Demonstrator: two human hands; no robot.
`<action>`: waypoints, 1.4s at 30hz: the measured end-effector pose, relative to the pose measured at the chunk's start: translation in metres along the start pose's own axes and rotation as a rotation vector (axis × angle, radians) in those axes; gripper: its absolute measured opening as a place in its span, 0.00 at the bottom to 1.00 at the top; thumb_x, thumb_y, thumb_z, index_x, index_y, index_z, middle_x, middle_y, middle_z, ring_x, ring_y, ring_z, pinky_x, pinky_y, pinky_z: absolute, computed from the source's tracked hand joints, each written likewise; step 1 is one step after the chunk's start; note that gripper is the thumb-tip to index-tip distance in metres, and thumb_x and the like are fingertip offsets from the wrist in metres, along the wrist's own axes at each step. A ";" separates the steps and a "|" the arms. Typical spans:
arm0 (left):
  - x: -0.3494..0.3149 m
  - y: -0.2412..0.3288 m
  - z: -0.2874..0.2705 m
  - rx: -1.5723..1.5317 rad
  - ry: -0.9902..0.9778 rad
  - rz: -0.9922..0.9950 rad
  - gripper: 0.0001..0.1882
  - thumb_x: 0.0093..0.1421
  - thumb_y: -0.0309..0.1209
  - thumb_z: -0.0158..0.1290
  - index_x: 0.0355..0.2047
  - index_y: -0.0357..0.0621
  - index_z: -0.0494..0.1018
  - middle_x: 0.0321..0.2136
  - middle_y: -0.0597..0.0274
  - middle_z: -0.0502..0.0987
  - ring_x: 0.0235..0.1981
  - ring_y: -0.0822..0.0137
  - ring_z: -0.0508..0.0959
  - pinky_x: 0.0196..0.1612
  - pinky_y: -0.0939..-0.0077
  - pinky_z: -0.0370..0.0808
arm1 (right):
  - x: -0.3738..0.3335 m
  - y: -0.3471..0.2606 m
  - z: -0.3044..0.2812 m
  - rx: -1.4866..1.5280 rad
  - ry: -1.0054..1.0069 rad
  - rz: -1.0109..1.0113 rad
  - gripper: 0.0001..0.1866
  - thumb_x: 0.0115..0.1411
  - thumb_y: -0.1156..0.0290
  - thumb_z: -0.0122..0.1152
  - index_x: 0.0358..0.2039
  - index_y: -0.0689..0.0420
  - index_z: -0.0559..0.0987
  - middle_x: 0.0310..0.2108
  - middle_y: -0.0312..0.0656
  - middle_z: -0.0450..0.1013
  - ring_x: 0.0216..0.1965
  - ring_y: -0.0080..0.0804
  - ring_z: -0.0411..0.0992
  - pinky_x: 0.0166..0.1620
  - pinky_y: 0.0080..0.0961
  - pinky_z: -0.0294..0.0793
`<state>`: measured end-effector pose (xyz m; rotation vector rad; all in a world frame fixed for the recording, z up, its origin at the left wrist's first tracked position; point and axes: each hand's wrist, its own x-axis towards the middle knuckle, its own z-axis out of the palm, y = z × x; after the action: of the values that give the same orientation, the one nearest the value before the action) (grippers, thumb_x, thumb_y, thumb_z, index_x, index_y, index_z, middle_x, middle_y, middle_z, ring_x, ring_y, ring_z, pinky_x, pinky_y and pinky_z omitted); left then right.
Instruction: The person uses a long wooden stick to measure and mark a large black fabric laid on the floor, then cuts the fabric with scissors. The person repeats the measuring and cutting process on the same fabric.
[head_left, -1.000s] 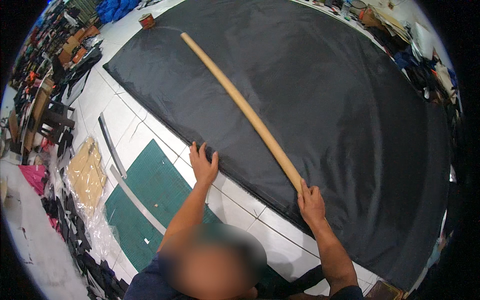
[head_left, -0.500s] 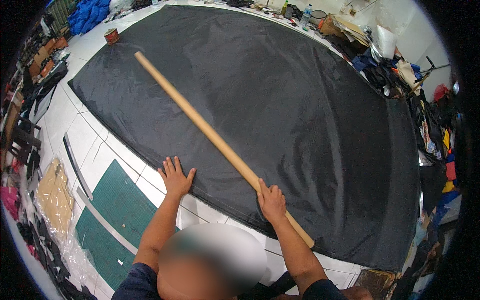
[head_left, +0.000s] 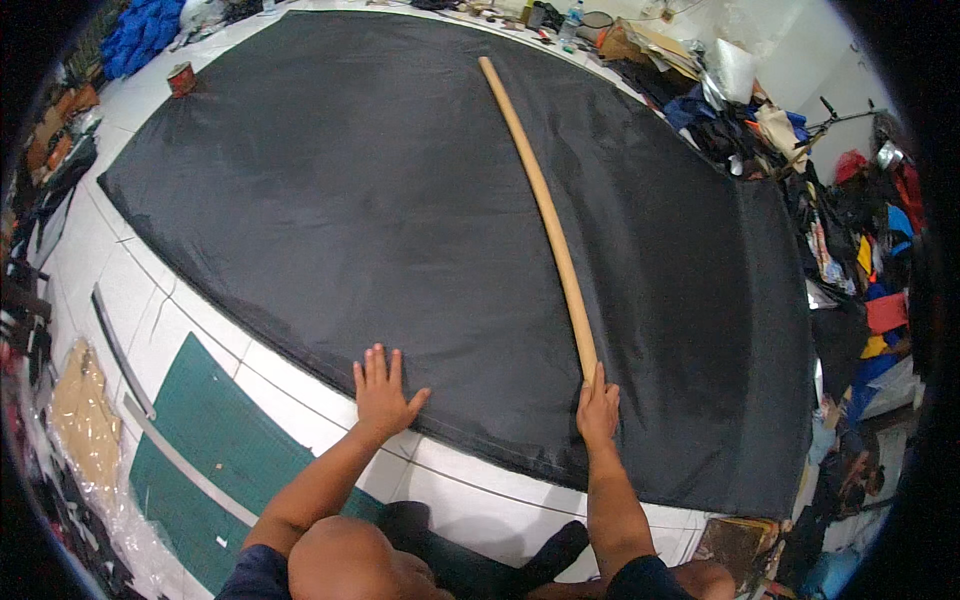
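Note:
A large sheet of black fabric (head_left: 350,200) lies spread over the floor, with faint creases in it. My left hand (head_left: 383,398) rests flat on its near edge, fingers spread, holding nothing. My right hand (head_left: 598,410) is closed around the near end of a long, straight tan cardboard tube (head_left: 550,215). This tube lies across the fabric, pointing away from me, and its far end reaches near the fabric's far side. My palm and wrist hide its near end.
A green cutting mat (head_left: 215,440) and metal rulers (head_left: 185,465) lie on white tiles at left, beside a plastic-wrapped tan bundle (head_left: 85,410). A red-brown can (head_left: 181,80) sits at the fabric's far left corner. Piled cloth and clutter (head_left: 870,300) line the right side.
The tube has swung to the right at its far end, from slanting left to nearly straight ahead. My right hand has shifted right with it. My left hand stays flat on the fabric's edge.

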<state>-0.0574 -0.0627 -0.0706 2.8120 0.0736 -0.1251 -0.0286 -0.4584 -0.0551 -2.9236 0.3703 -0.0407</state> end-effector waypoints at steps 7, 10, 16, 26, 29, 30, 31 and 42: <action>-0.004 -0.002 0.010 0.012 0.072 0.009 0.50 0.59 0.62 0.49 0.69 0.36 0.52 0.70 0.33 0.45 0.72 0.39 0.45 0.70 0.41 0.40 | 0.007 0.091 -0.012 -0.053 0.020 0.222 0.29 0.71 0.60 0.43 0.70 0.48 0.57 0.42 0.58 0.66 0.42 0.55 0.69 0.49 0.45 0.71; -0.005 -0.002 0.009 0.000 0.084 0.017 0.49 0.60 0.60 0.51 0.69 0.36 0.53 0.70 0.34 0.46 0.72 0.39 0.45 0.70 0.41 0.39 | 0.010 0.134 -0.013 -0.004 0.038 0.286 0.28 0.71 0.59 0.42 0.70 0.48 0.57 0.44 0.62 0.66 0.43 0.59 0.70 0.51 0.47 0.70; -0.029 0.010 0.007 0.054 0.029 0.182 0.44 0.62 0.57 0.50 0.67 0.35 0.56 0.69 0.34 0.50 0.71 0.40 0.48 0.70 0.40 0.40 | 0.051 0.183 -0.029 0.054 0.143 0.313 0.30 0.71 0.56 0.45 0.69 0.52 0.57 0.49 0.70 0.68 0.45 0.66 0.71 0.49 0.52 0.71; 0.004 -0.003 -0.013 -0.183 0.197 -0.016 0.41 0.63 0.54 0.50 0.65 0.36 0.60 0.66 0.33 0.57 0.68 0.38 0.55 0.69 0.42 0.47 | 0.001 -0.024 -0.047 0.264 -0.037 -0.053 0.28 0.68 0.56 0.50 0.67 0.44 0.63 0.39 0.57 0.67 0.40 0.59 0.70 0.42 0.49 0.73; 0.025 -0.025 -0.011 0.027 0.192 -0.097 0.43 0.63 0.57 0.48 0.67 0.35 0.56 0.68 0.34 0.51 0.70 0.38 0.50 0.70 0.43 0.44 | -0.010 -0.104 -0.034 0.326 -0.217 -0.253 0.25 0.67 0.55 0.53 0.63 0.42 0.69 0.37 0.53 0.67 0.38 0.53 0.71 0.41 0.46 0.74; 0.032 -0.025 -0.009 0.096 0.190 -0.125 0.44 0.63 0.57 0.48 0.68 0.35 0.54 0.69 0.34 0.50 0.71 0.39 0.48 0.70 0.43 0.43 | -0.014 -0.130 -0.035 0.269 -0.278 -0.307 0.25 0.66 0.54 0.54 0.63 0.40 0.69 0.37 0.51 0.67 0.38 0.51 0.71 0.40 0.46 0.74; 0.037 -0.016 -0.006 0.109 0.140 -0.094 0.46 0.63 0.58 0.47 0.69 0.35 0.53 0.69 0.35 0.48 0.71 0.39 0.47 0.70 0.43 0.42 | -0.020 -0.146 -0.026 0.230 -0.221 -0.369 0.25 0.66 0.54 0.54 0.63 0.39 0.69 0.37 0.50 0.67 0.38 0.51 0.71 0.40 0.47 0.74; 0.028 -0.016 0.007 0.112 0.116 0.003 0.47 0.61 0.62 0.48 0.70 0.44 0.51 0.71 0.38 0.45 0.72 0.40 0.45 0.70 0.41 0.40 | -0.026 -0.042 -0.020 0.034 -0.274 -0.034 0.27 0.69 0.54 0.48 0.67 0.39 0.63 0.40 0.53 0.68 0.43 0.55 0.71 0.45 0.51 0.73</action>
<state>-0.0314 -0.0488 -0.0847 2.9293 0.0920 0.0360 -0.0445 -0.4157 -0.0269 -2.8477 0.2726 0.3412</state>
